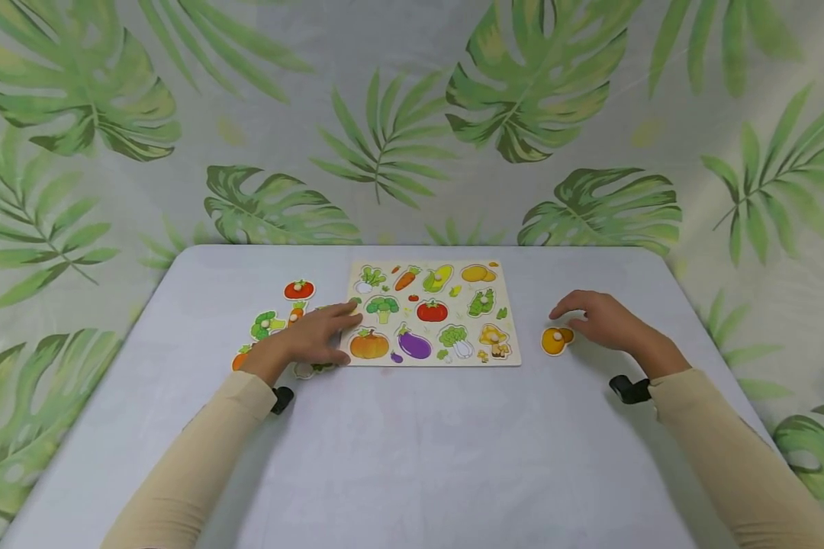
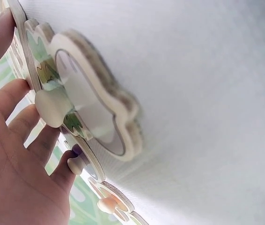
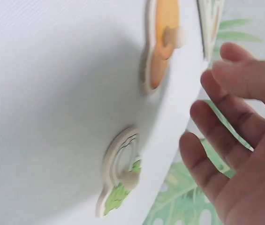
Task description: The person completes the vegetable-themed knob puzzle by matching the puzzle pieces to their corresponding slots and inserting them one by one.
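My left hand [image 1: 312, 337] has its fingers spread over the left edge of the vegetable puzzle board [image 1: 457, 306], fingertips at the edge. Under and beside it lie loose knobbed pieces: a tomato [image 1: 302, 292], a carrot [image 1: 297, 313], a broccoli [image 1: 262, 326] and a white radish [image 2: 85, 93], partly hidden in the head view. To the right of the board, my right hand [image 1: 607, 319] has loosely bent fingers beside a potato piece [image 1: 553, 342] and holds nothing. A green-and-white leafy piece [image 3: 118, 171] shows in the right wrist view; the hand hides it in the head view.
The white table [image 1: 412, 457] ends at a leaf-printed backdrop [image 1: 384, 152] behind the board. An orange piece [image 1: 240, 357] lies at the left, close to my left wrist. Dark wrist cameras [image 1: 629, 390] sit under both forearms.
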A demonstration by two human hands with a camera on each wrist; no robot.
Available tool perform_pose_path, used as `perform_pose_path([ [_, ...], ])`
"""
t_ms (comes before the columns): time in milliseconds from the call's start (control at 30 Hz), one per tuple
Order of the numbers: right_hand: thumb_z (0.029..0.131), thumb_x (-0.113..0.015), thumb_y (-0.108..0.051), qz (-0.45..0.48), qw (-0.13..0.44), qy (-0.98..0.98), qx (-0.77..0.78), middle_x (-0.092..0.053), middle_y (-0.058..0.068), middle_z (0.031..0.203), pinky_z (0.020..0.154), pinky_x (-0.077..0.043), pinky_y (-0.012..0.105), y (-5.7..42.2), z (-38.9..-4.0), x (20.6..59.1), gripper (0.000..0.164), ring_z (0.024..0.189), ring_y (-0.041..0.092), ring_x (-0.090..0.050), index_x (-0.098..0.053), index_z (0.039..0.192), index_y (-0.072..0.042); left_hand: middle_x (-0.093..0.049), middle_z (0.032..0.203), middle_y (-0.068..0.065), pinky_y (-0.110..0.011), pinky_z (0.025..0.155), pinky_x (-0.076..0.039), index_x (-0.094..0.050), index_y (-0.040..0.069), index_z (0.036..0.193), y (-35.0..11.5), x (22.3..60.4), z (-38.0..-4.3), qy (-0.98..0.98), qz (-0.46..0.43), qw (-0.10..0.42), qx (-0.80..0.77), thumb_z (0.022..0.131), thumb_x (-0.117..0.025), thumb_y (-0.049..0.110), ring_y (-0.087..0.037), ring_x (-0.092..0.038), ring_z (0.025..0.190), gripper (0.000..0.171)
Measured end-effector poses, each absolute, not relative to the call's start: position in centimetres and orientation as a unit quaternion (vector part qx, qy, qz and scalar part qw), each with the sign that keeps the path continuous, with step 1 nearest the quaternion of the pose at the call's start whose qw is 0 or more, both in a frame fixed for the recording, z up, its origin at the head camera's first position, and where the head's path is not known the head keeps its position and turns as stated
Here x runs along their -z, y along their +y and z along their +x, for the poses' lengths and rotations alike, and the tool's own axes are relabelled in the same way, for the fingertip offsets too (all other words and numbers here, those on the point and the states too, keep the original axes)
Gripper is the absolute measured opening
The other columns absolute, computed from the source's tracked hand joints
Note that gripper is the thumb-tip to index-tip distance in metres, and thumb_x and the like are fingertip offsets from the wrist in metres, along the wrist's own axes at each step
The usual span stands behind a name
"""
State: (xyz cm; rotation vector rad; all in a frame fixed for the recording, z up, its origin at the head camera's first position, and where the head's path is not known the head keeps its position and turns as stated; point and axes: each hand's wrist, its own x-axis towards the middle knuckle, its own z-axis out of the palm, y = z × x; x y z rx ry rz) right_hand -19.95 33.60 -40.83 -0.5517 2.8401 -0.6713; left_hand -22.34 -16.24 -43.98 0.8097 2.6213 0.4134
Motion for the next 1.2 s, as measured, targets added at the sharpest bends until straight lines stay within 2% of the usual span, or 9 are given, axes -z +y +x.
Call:
perform_pose_path([
  [200, 0.086, -0.070, -0.001, -0.206, 0.107, 0.946, 0.227, -0.072, 0.011, 0.108, 0.097, -0.049, 0.056, 34.2, -20.2, 42.4, 0.021, 0.105, 0.033, -0.062, -0.076, 0.105, -0.008, -0.023, 0.166, -0.010, -0.060, 0.121, -0.025, -0.040, 0.015, 0.153, -16.2, 44.1, -22.3, 0.930, 0.284, 0.181, -0.148, 0.086, -0.073, 0.032, -0.039, -0.024, 0.152, 0.076],
  [400, 0.083, -0.074, -0.002, -0.220, 0.106, 0.946, 0.212, -0.071, 0.010, 0.103, 0.090, -0.051, 0.049, 34.0, -20.3, 43.0, 0.018, 0.097, 0.028, -0.061, -0.077, 0.101, -0.006, -0.022, 0.166, -0.010, -0.060, 0.121, -0.025, -0.040, 0.015, 0.153, -16.0, 44.2, -22.5, 0.929, 0.287, 0.182, -0.146, 0.087, -0.073, 0.033, -0.039, -0.024, 0.152, 0.076],
  [733, 0.083, -0.074, -0.002, -0.232, 0.108, 0.944, 0.210, -0.068, 0.008, 0.101, 0.088, -0.049, 0.044, 33.7, -20.4, 43.0, 0.015, 0.096, 0.024, -0.059, -0.077, 0.096, -0.011, -0.022, 0.167, -0.010, -0.060, 0.121, -0.024, -0.040, 0.014, 0.153, -16.1, 43.8, -22.1, 0.930, 0.277, 0.188, -0.151, 0.087, -0.073, 0.032, -0.039, -0.023, 0.152, 0.076],
  [1000, 0.084, -0.072, 0.001, -0.255, 0.096, 0.941, 0.201, -0.069, 0.007, 0.101, 0.090, -0.050, 0.049, 33.9, -20.7, 43.4, 0.018, 0.096, 0.024, -0.061, -0.077, 0.097, -0.010, -0.022, 0.167, -0.010, -0.061, 0.122, -0.023, -0.039, 0.014, 0.153, -16.3, 44.0, -22.1, 0.930, 0.277, 0.190, -0.149, 0.088, -0.072, 0.031, -0.039, -0.022, 0.152, 0.075],
  [1200, 0.084, -0.073, 0.000, -0.239, 0.094, 0.947, 0.194, -0.069, 0.008, 0.101, 0.089, -0.050, 0.047, 34.1, -20.8, 43.7, 0.016, 0.095, 0.025, -0.060, -0.077, 0.096, -0.010, -0.023, 0.166, -0.012, -0.060, 0.122, -0.024, -0.040, 0.013, 0.153, -16.1, 44.1, -22.3, 0.928, 0.286, 0.185, -0.151, 0.087, -0.072, 0.032, -0.039, -0.023, 0.152, 0.075],
])
